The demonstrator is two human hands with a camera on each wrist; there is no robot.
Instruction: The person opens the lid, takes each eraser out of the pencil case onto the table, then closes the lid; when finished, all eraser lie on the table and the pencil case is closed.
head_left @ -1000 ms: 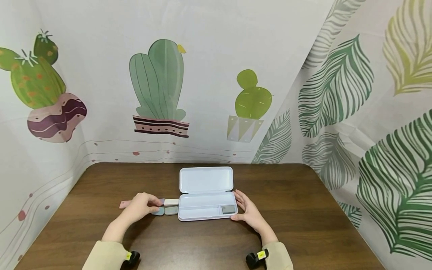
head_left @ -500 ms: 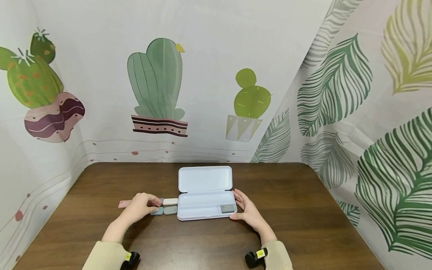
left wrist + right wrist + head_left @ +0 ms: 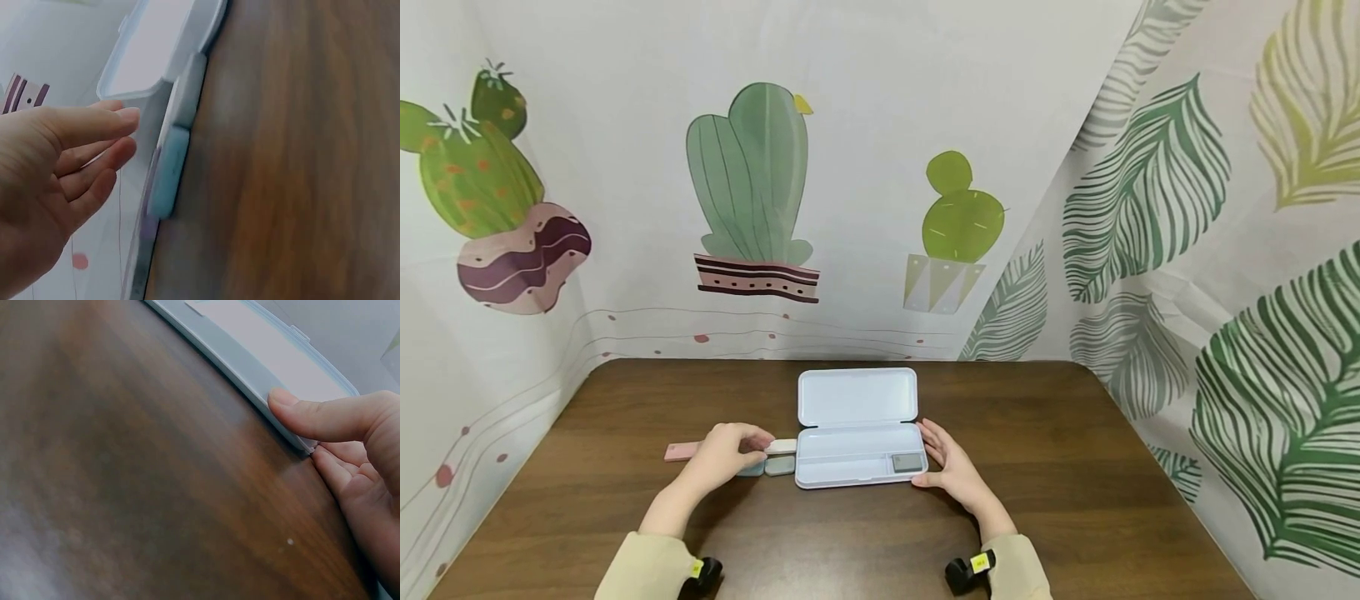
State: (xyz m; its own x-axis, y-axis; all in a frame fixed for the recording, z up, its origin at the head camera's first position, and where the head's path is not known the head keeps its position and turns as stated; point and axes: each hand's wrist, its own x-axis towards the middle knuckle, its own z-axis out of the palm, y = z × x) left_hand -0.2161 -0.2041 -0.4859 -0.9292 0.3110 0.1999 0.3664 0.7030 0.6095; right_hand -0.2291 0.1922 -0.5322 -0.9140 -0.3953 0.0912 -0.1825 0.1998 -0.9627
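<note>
A white pencil case (image 3: 842, 474) lies open on the table, with a dark grey block (image 3: 907, 462) at the right end of its front compartment. My right hand (image 3: 953, 473) grips its front right corner, thumb over the front rim and fingers along the right end. To the left of the case, small rounded blocks lie in rows: a white block (image 3: 786, 446), a grey block (image 3: 780, 466), a blue block (image 3: 169, 175) and a pink block (image 3: 681, 452). My left hand (image 3: 727, 452) hovers over them, fingertips by the white block, apparently holding nothing. Beneath it, a purple block (image 3: 149, 226) is partly hidden.
The raised case lid (image 3: 857, 397) leans back behind the tray. Bare brown tabletop (image 3: 850, 542) stretches in front, and a printed cloth (image 3: 865, 192) hangs behind the table's far edge.
My left hand has moved slightly right, from the purple and blue blocks towards the white one. My right hand stays on the case corner.
</note>
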